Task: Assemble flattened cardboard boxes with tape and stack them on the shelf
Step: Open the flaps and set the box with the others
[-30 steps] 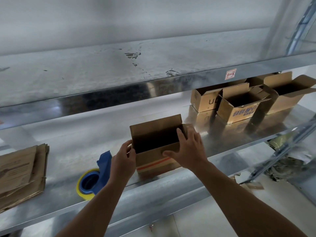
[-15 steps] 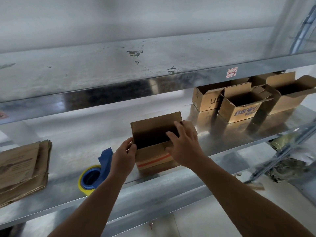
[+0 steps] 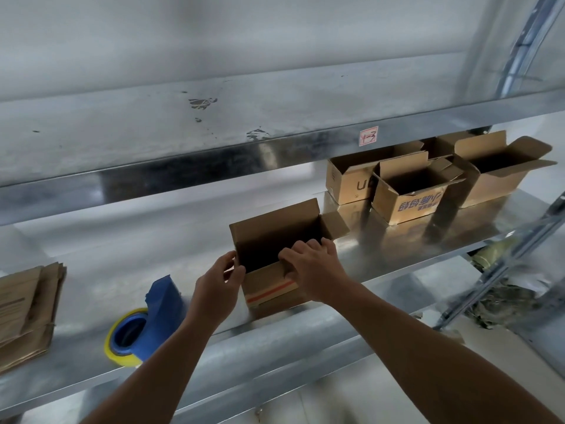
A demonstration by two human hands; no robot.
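1. Brown cardboard box (image 3: pixel 272 286), open at the top and with a red-orange stripe on its near face, stands upright on the galvanised metal shelf (image 3: pixel 91 270), between the two grips and close to the shelf's front edge.
2. The left grip (image 3: pixel 218 283) holds the box: fingers and thumb are curled round its near left corner.
3. The right grip (image 3: pixel 312 270) also holds the box: its fingers are curled over the near rim into the opening.
4. The box's far flap stands up. Its right flap leans outward just beyond the right grip.
5. A blue tape dispenser (image 3: pixel 153 319) with a yellow-edged roll lies on the shelf just left of the left grip, apart from it.
6. A stack of flattened brown cardboard boxes (image 3: pixel 27 307) lies well left of the left grip.
7. Three open brown cardboard boxes (image 3: pixel 409 197) stand grouped well right of and beyond the right grip. The nearest bears blue print.
8. An upper metal shelf (image 3: pixel 153 127) runs above both grips. A red-and-white label (image 3: pixel 368 136) sits on its front lip, and its marking is not clearly legible.
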